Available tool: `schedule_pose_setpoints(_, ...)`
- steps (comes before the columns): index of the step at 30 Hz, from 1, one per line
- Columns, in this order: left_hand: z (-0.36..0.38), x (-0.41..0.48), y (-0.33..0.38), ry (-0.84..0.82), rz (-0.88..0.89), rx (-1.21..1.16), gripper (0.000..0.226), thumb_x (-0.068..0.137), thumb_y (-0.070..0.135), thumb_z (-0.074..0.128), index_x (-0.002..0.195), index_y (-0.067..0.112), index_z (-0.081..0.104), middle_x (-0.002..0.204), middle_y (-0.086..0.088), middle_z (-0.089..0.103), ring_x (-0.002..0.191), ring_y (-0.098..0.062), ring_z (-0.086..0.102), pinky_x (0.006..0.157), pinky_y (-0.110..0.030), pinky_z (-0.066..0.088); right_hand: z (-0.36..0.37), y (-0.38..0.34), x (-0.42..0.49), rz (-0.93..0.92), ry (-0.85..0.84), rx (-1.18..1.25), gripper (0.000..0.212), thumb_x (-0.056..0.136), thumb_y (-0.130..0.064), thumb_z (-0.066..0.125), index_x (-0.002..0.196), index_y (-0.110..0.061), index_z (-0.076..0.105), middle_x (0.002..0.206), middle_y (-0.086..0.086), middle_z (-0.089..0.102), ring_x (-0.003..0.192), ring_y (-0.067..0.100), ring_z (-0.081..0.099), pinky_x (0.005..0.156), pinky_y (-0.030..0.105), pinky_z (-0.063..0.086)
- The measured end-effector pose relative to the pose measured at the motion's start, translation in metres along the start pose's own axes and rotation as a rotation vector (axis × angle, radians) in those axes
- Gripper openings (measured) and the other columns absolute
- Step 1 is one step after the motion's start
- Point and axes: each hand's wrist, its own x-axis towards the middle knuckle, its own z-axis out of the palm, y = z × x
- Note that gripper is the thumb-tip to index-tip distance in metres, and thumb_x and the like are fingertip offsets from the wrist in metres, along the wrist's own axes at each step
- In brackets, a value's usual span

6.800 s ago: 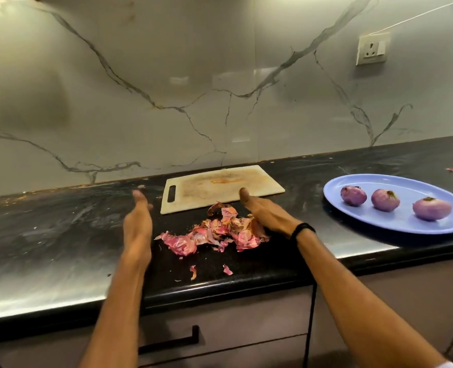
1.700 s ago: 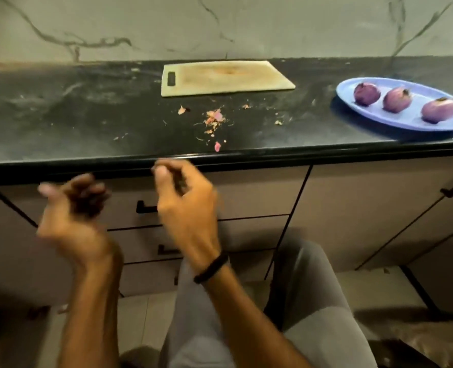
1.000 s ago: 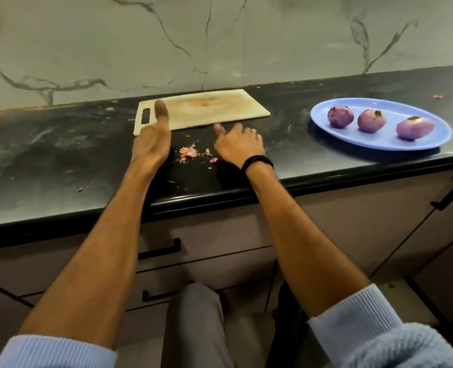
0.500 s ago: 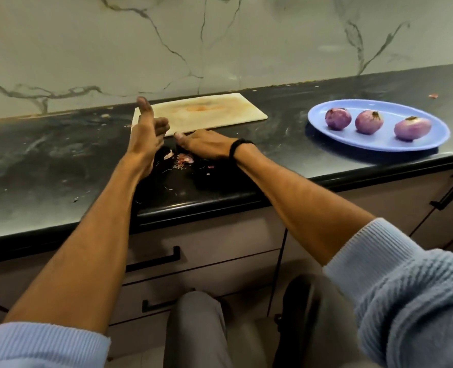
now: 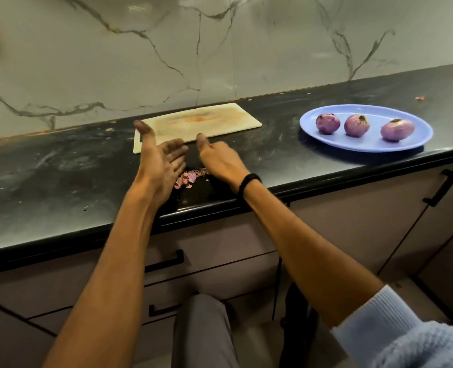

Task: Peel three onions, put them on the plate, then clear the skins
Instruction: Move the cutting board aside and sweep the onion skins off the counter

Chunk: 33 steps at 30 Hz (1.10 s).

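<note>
Three peeled purple onions [image 5: 357, 125] lie in a row on the blue oval plate [image 5: 416, 140] at the right of the black counter. A small heap of pink onion skins [image 5: 187, 177] sits near the counter's front edge. My left hand [image 5: 159, 166] stands on its edge just left of the heap, palm facing right, fingers spread, holding nothing. My right hand [image 5: 220, 160] rests on the counter just right of the heap, thumb up, fingers curled down toward the skins. The heap lies between the two hands.
A stained white cutting board [image 5: 206, 120] lies behind the hands near the marble wall. One stray skin scrap [image 5: 419, 98] lies at the far right of the counter. Drawers with black handles [image 5: 167, 262] are below the counter edge.
Both hands have drawn the small heap of skins nearer the counter's front edge. The big pile seen several seconds ago is gone from the counter.
</note>
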Motion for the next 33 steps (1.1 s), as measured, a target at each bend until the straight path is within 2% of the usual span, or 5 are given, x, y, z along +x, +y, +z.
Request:
schedule_pose_setpoints(4,-0.019,0.001,0.004,0.323,0.073,-0.118,0.094,0.095,0.077,0.011,0.134,0.004,0.056,0.142,-0.017,0.055,0.14,-0.029,0.045,0.121,-0.044,0.028,0.03,-0.024,-0.003,0.028,-0.09,-0.034,0.068,0.102,-0.055,0.021,0.112,-0.002,0.062,0.114,0.016,0.064,0.103,0.029,0.059,0.09,0.035,0.044)
schedule_pose_setpoints(11,-0.027,-0.004,0.007,0.298,0.053,-0.163,0.089,0.096,0.076,0.013,0.125,0.008,0.062,0.138,-0.014,0.059,0.138,-0.027,0.047,0.123,-0.044,0.027,0.015,-0.028,0.005,0.087,-0.149,0.31,0.055,0.101,-0.046,0.039,0.119,0.002,0.059,0.124,0.017,0.061,0.116,0.029,0.057,0.102,0.045,0.044)
schedule_pose_setpoints(18,-0.025,-0.006,0.001,0.241,0.088,-0.159,0.091,0.098,0.072,0.01,0.126,0.003,0.063,0.13,-0.012,0.065,0.129,-0.023,0.055,0.121,-0.042,0.029,-0.019,-0.028,0.001,-0.077,-0.418,-0.446,0.07,0.082,-0.044,0.073,0.137,-0.006,0.052,0.135,0.009,0.057,0.123,0.024,0.053,0.103,0.035,0.042)
schedule_pose_setpoints(23,-0.027,-0.008,0.001,0.24,0.095,-0.212,0.092,0.099,0.07,0.01,0.12,0.001,0.067,0.124,-0.011,0.069,0.126,-0.021,0.058,0.12,-0.04,0.031,0.02,-0.021,0.007,-0.144,-0.251,-0.591,0.068,0.076,-0.058,0.073,0.128,-0.017,0.061,0.134,0.011,0.052,0.119,0.027,0.053,0.103,0.037,0.045)
schedule_pose_setpoints(33,-0.027,-0.012,0.001,0.245,0.093,-0.215,0.09,0.101,0.067,0.01,0.121,0.0,0.066,0.123,-0.011,0.07,0.125,-0.021,0.059,0.12,-0.039,0.032,0.038,-0.026,-0.009,-0.322,-0.01,-0.588,0.018,0.088,-0.024,0.07,0.099,-0.012,0.076,0.099,0.008,0.07,0.097,0.025,0.064,0.086,0.038,0.053)
